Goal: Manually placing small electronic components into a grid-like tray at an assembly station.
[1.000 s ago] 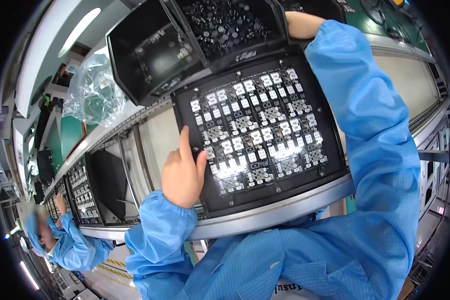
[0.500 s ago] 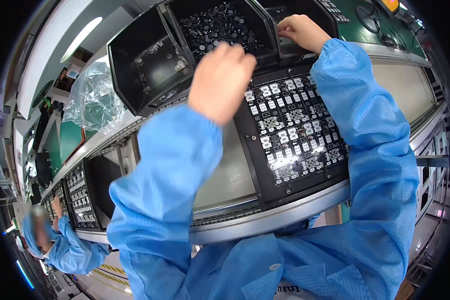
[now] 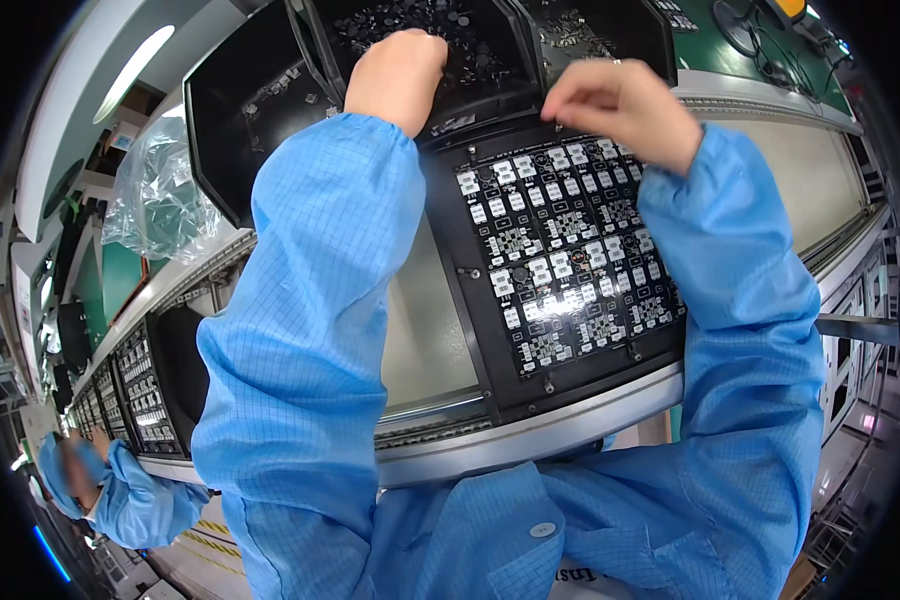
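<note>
Left hand (image 3: 398, 75) digs into the parts bin (image 3: 420, 40) at top centre, fingers hidden. Right hand (image 3: 625, 105) pinches something tiny above the circuit-board panel (image 3: 570, 260); it could slip and drop.

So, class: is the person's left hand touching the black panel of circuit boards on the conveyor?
Apart. The head view shows the left hand up in the black parts bin, beyond the panel of circuit boards.

Both arms, in blue sleeves, reach forward and up. The left hand (image 3: 397, 75) is curled with fingers bent downward. The right hand (image 3: 625, 108) pinches thumb and fingertips together, knuckles raised.
</note>
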### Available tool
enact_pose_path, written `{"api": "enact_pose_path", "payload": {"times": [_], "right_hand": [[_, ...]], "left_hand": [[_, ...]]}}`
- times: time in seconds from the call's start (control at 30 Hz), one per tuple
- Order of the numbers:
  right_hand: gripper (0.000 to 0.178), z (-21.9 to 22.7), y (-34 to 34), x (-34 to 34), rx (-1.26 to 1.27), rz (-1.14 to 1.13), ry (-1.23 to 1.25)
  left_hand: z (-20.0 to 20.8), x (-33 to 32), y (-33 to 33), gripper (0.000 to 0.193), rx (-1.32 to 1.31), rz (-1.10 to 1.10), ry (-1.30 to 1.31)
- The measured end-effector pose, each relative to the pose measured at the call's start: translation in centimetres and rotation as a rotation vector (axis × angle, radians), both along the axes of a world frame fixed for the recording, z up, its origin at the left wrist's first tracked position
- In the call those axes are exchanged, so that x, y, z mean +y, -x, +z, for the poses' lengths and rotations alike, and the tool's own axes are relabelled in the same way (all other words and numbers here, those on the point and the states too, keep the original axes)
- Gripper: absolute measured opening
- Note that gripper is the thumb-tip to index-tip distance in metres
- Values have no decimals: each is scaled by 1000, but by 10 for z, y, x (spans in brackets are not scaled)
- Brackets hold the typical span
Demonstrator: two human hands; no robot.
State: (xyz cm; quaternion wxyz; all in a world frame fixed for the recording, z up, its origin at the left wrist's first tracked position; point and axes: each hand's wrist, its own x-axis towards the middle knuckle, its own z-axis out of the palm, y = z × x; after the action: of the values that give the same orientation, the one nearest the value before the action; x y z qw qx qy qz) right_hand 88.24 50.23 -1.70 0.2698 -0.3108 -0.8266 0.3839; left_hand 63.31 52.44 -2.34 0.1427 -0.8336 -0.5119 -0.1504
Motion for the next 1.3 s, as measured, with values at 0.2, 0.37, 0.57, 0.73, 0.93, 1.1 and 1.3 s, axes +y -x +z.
{"api": "enact_pose_path", "payload": {"times": [0.2, 0.37, 0.57, 0.73, 0.93, 1.1, 1.3], "right_hand": [[16, -23, 6, -19, -66, -75, -133], [21, -49, 7, -17, -32, -68, -9], [20, -51, 12, -19, 5, -100, -17], [23, -43, 9, -19, -37, -71, -16], [19, -30, -5, -17, 135, -145, -6], [21, -27, -13, -11, 151, -183, -29], [19, -24, -10, -6, 188, -156, -11]], "left_hand": [[25, -20, -10, 9, -746, -133, 326], [23, -58, -26, 16, -1028, -260, 587], [6, -79, -30, 15, -1144, -171, 852], [-16, -69, -36, 15, -1139, -154, 898], [-37, -58, -46, 15, -982, -215, 738], [-36, -53, -56, 16, -690, -230, 564], [-41, -51, -55, 19, -639, -294, 412]]}}
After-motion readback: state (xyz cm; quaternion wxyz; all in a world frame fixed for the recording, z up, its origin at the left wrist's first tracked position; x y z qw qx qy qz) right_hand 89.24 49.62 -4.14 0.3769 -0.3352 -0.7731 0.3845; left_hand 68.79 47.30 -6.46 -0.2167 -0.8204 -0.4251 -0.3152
